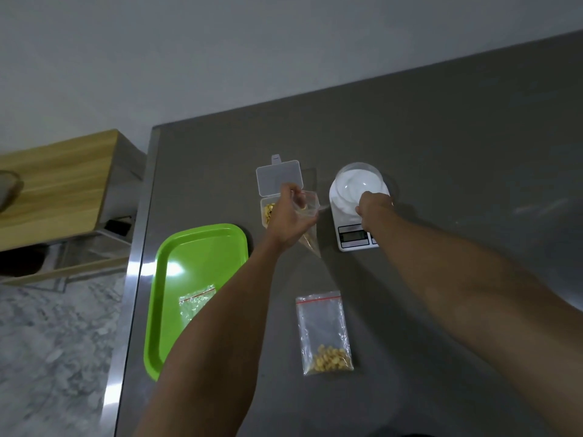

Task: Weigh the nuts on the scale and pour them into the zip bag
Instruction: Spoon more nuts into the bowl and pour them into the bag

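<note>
My left hand [288, 220] holds a clear zip bag [307, 216] up above the table, its mouth open and nuts in its lower tip. Behind that hand stands an open clear box of nuts [268, 211] with its lid flipped back. My right hand [373, 208] grips the near rim of a clear round cup [358, 184] that sits on the white scale [350, 238]. The cup looks empty. The scale's display is too small to read.
A sealed zip bag with nuts [325, 332] lies near the table's middle. A green tray [202, 257] at the left table edge holds another zip bag [195, 301]. A wooden cabinet [63, 181] stands left of the table.
</note>
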`<state>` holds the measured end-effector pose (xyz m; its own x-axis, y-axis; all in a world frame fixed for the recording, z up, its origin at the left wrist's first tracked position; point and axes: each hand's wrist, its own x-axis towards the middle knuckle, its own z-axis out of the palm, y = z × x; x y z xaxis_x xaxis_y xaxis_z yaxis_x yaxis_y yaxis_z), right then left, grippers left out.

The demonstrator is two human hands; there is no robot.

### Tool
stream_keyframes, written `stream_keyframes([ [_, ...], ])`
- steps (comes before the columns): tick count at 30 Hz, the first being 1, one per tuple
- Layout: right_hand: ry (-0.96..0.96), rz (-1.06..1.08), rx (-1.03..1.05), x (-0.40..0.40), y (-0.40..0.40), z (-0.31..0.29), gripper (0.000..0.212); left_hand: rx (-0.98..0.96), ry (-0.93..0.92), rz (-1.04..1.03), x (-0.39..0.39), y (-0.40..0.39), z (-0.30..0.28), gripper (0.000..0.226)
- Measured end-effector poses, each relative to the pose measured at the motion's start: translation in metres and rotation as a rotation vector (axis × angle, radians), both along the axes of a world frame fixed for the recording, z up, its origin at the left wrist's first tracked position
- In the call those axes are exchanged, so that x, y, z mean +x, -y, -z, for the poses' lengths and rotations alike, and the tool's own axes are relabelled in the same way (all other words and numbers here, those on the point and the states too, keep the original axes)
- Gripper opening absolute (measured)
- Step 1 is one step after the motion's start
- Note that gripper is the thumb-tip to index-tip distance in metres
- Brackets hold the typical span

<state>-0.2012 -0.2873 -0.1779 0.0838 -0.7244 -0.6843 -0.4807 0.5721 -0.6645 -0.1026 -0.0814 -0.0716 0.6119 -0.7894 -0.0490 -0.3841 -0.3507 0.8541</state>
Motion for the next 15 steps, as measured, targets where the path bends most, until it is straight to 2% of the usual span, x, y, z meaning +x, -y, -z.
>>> stream_keyframes([
  [1, -0.007, 0.096, 0.017, -0.002, -0.004, -0.012, 0.082, -0.006, 0.009, 0.005, 0.000, -0.001, -0.002, 0.055],
  [3, -0.073, 0.210, -0.060, -0.004, -0.035, -0.073, 0.074, -0.004, 0.024, 0.018, 0.000, -0.004, -0.004, 0.057],
  [6, -0.101, 0.168, -0.346, -0.006, -0.062, -0.119, 0.047, 0.017, 0.073, 0.066, 0.002, -0.012, -0.008, 0.059],
  [8, 0.025, 0.013, -0.423, -0.003, -0.075, -0.131, 0.030, 0.031, 0.099, 0.103, 0.003, -0.019, -0.012, 0.060],
  [11, 0.210, -0.339, -0.369, 0.004, -0.105, -0.157, 0.020, 0.054, 0.163, 0.153, 0.005, -0.033, -0.020, 0.062],
  [15, 0.317, -0.667, -0.266, 0.006, -0.140, -0.175, 0.037, 0.067, 0.216, 0.179, 0.010, -0.054, -0.033, 0.063],
])
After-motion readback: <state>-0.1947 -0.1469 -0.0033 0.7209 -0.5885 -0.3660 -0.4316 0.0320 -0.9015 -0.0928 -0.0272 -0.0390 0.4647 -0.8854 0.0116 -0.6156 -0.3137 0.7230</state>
